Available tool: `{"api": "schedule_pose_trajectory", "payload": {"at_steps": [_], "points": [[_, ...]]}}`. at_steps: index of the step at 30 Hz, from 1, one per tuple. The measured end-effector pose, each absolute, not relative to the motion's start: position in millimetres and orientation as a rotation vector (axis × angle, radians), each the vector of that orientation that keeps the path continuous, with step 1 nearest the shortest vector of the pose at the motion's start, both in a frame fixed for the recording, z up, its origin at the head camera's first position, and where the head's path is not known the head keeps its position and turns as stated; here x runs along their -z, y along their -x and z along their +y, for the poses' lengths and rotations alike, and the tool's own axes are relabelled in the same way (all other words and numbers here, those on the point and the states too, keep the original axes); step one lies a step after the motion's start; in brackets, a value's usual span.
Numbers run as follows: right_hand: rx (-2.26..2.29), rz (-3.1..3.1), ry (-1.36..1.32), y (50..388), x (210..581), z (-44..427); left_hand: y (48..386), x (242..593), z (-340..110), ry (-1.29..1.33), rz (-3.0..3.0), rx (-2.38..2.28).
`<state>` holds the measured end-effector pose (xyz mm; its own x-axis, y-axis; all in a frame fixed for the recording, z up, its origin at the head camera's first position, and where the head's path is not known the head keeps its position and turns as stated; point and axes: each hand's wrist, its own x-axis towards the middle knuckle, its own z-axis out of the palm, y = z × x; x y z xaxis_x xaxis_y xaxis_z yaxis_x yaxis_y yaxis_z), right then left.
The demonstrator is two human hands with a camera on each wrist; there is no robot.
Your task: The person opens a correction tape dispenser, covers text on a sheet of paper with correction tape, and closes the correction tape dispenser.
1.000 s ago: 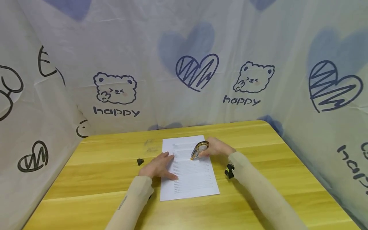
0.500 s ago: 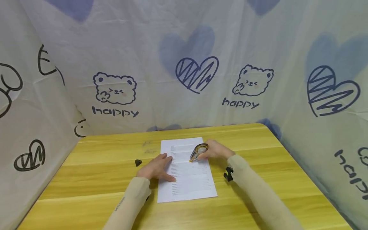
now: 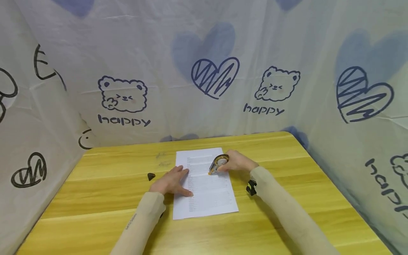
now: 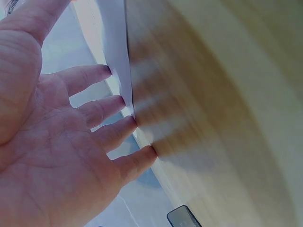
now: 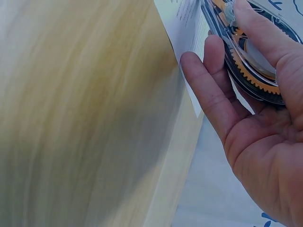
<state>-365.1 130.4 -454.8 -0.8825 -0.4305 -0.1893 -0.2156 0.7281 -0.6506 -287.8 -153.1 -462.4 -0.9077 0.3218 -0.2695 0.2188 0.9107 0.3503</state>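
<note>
A printed sheet of paper lies on the wooden table, covered in rows of small text. My left hand rests on its left side, fingers spread; in the left wrist view the fingertips press along the paper's edge. In my right hand I grip a correction tape dispenser, clear with a dark rim. Its orange tip touches or hovers just over the upper middle of the sheet; I cannot tell which. The right wrist view shows the dispenser's orange toothed wheel between thumb and fingers.
A small black object lies on the table left of my left hand, perhaps the dispenser's cap. White curtains printed with hearts and bears hang behind the table and at both sides.
The head view has shifted slightly, moving the whole scene in the frame. The dispenser's tip stays around the same part of the sheet, and both hands keep their hold.
</note>
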Motion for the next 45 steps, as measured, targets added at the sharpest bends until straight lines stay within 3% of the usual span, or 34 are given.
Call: {"api": "schedule_pose_trajectory", "payload": {"at_steps": [25,45], "points": [[0.89,2.635,0.555,377,443,133,297,449,-160,-0.349,2.757,-0.445],[0.895,2.653,0.419,361,454,155,285,461,-148,-0.374,2.741,-0.464]]}}
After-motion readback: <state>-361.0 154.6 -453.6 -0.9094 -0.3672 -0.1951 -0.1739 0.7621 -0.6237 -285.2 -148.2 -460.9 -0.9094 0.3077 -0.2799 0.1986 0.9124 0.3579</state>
